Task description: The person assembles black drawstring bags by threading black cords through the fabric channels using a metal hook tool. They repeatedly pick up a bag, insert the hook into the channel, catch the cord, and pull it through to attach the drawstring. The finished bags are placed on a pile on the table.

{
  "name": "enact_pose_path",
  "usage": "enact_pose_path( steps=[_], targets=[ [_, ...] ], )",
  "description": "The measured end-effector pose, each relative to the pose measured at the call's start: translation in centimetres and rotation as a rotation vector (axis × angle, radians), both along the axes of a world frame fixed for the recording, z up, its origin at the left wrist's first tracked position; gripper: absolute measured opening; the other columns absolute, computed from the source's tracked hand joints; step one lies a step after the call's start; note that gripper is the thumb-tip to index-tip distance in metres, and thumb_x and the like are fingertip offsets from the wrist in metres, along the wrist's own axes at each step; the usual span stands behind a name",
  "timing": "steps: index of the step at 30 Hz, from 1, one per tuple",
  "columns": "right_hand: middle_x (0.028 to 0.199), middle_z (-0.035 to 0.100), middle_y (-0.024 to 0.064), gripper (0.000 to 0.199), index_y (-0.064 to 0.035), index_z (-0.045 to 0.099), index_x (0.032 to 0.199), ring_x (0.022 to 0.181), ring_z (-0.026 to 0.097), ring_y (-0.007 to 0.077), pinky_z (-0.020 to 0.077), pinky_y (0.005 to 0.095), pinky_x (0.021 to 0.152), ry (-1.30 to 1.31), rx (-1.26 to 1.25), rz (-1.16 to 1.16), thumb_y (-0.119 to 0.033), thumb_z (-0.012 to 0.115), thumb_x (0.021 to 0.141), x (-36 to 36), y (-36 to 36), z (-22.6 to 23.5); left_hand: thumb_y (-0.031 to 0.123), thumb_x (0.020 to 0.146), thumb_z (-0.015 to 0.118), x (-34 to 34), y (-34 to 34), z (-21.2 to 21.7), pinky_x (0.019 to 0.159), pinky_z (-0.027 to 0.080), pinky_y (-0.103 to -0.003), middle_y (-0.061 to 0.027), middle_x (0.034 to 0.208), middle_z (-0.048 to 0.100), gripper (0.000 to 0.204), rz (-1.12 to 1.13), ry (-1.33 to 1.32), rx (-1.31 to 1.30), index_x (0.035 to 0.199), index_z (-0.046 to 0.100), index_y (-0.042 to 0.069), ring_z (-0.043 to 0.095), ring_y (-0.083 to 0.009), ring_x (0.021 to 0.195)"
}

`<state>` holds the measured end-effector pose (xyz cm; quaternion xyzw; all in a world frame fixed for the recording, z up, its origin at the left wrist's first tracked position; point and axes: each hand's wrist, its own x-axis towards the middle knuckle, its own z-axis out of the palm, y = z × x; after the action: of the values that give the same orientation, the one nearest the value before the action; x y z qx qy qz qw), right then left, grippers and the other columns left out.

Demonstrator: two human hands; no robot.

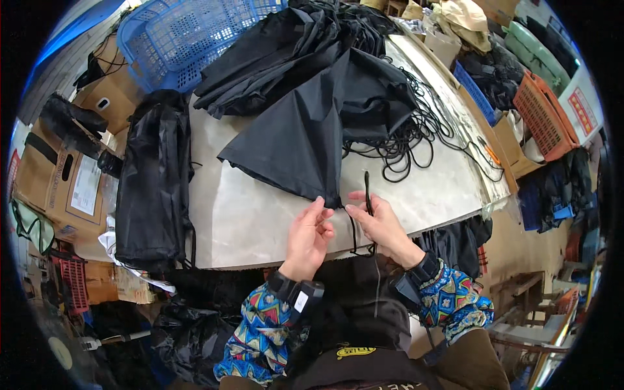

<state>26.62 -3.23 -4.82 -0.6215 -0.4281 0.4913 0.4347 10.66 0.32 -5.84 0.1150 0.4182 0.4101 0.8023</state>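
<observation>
A black fabric bag [296,140] lies partly spread on the table, its lower corner pointing toward me. At that corner, my left hand [305,240] is closed with bent fingers, its fingertips on the hem. My right hand [382,227] is just to the right, closed round a black cord [354,235]. A slim dark piece [368,188] stands up between its fingers; I cannot tell whether it is a threading tool or doubled cord. The cord runs from the bag's corner and hangs in a loop below my right hand.
More black fabric [273,58] is heaped at the far side beside tangled black cords [416,140]. A filled black bag [156,182] lies at the table's left edge. A blue basket [188,42] stands far left, cardboard boxes [58,185] at left, an orange crate [546,117] at right.
</observation>
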Motion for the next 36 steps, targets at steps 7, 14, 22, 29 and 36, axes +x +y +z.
enact_pose_path(
  steps=[7, 14, 22, 29, 36],
  targets=[
    [0.060, 0.042, -0.0082, 0.045, 0.0021, 0.044, 0.128, 0.044, 0.033, 0.0015, 0.0244, 0.0204, 0.039, 0.102, -0.143, 0.066, -0.017, 0.060, 0.090, -0.4, 1.4, -0.1, 0.023, 0.090, 0.062, -0.2, -0.3, 1.3, 0.045, 0.042, -0.021, -0.0059, 0.082, 0.063, 0.017, 0.064, 0.111, 0.033, 0.092, 0.056, 0.007, 0.054, -0.0088, 0.053],
    [0.069, 0.057, -0.0008, 0.023, 0.0030, 0.063, 0.092, 0.062, 0.048, 0.0087, 0.0403, 0.0283, 0.052, 0.088, -0.080, 0.103, -0.019, 0.063, 0.086, -1.5, 2.4, -0.3, 0.022, 0.090, 0.063, -1.6, 0.0, 0.6, 0.047, 0.044, -0.023, -0.0046, 0.078, 0.059, 0.021, -0.104, 0.215, 0.165, 0.094, 0.059, 0.002, 0.056, -0.0115, 0.055],
    [0.067, 0.058, 0.0119, 0.023, 0.0043, 0.062, 0.091, 0.066, 0.049, 0.0085, 0.0435, 0.0292, 0.061, -0.154, 0.094, 0.168, -0.019, 0.061, 0.088, -2.0, -1.7, 2.7, 0.011, 0.089, 0.062, -2.2, -3.9, 2.1, 0.051, 0.045, -0.022, -0.0057, 0.087, 0.059, 0.015, -0.133, 0.782, 0.925, 0.096, 0.067, -0.001, 0.056, -0.0108, 0.064],
    [0.076, 0.058, 0.0129, 0.025, 0.0007, 0.052, 0.115, 0.067, 0.056, 0.0198, 0.0443, 0.0293, 0.062, -0.243, 0.212, 0.129, -0.014, 0.048, 0.096, -2.2, -6.1, 5.9, 0.019, 0.094, 0.057, -3.5, -4.8, 4.1, 0.050, 0.049, -0.022, -0.0117, 0.080, 0.066, 0.018, -0.041, 0.158, 0.343, 0.088, 0.058, 0.001, 0.061, -0.0133, 0.058],
    [0.069, 0.057, 0.0236, 0.014, 0.0026, 0.051, 0.101, 0.065, 0.057, 0.0418, 0.0437, 0.0447, 0.053, -0.481, 0.259, 0.359, -0.006, 0.053, 0.090, -2.9, -7.9, 6.4, 0.019, 0.088, 0.066, -3.1, -5.5, 3.9, 0.047, 0.043, -0.021, -0.0078, 0.070, 0.064, 0.019, -0.005, 0.128, 0.395, 0.082, 0.059, 0.002, 0.057, -0.0100, 0.055]
  ],
)
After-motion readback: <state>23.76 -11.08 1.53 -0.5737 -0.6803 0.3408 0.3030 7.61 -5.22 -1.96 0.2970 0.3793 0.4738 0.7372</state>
